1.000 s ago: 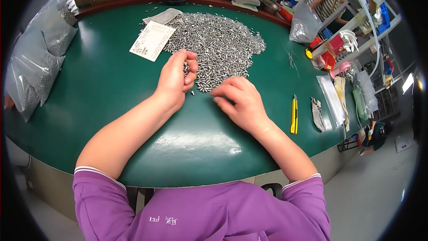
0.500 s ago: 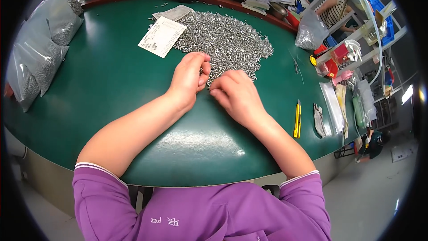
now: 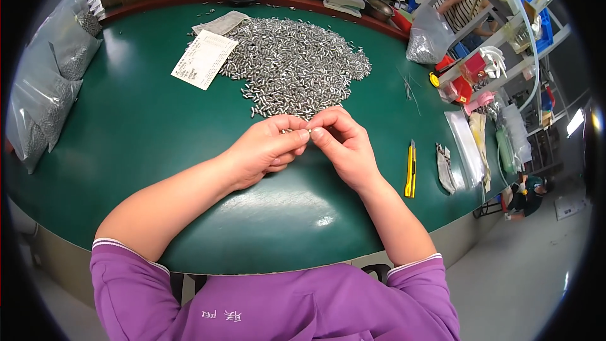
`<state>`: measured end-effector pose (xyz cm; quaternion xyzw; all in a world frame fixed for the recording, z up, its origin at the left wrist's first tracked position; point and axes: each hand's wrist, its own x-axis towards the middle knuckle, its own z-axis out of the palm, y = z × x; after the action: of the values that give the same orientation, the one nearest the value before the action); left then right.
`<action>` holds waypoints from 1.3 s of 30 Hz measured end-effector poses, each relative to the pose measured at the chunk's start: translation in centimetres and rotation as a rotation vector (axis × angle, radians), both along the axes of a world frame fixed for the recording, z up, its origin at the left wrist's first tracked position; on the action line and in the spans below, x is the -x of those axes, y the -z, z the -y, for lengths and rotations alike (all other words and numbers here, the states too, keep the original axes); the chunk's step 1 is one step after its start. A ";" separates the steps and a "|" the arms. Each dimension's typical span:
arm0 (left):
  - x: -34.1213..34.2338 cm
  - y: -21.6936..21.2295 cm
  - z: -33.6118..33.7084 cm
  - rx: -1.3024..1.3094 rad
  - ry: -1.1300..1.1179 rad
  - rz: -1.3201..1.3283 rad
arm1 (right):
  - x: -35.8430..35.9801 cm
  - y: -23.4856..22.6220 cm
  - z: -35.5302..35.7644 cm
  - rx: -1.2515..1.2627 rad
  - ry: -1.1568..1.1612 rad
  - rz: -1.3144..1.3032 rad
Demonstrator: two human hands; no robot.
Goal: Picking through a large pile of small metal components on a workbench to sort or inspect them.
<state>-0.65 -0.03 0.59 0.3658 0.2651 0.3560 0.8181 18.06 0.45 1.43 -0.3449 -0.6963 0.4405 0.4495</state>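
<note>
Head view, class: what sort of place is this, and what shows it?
Probably a small-parts assembly or sorting workshop: a heap of small metal pieces on a green worktable, filled clear bags, and a yellow utility knife.

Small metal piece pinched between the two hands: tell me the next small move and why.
Probably hold the piece steady and finish pressing or checking it at the fingertips before letting go. The left hand and right hand meet tip to tip over the green table, pinching a small metal piece just short of the pile of metal pieces. How it sits there is too small to tell.
</note>
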 end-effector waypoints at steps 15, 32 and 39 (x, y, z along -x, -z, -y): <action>-0.4 0.2 0.3 -0.051 -0.095 -0.065 | -0.2 -0.5 0.5 -0.504 0.214 0.254; -0.3 0.2 0.2 -0.054 -0.139 -0.096 | -0.3 0.1 0.4 -0.582 0.219 0.214; -0.6 0.1 0.1 -0.054 -0.136 -0.094 | -0.4 0.2 0.3 -0.574 0.221 0.204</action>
<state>-0.08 -0.13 0.50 0.3850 0.3176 0.4001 0.7687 18.46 0.10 1.22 -0.3201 -0.7919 0.1376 0.5014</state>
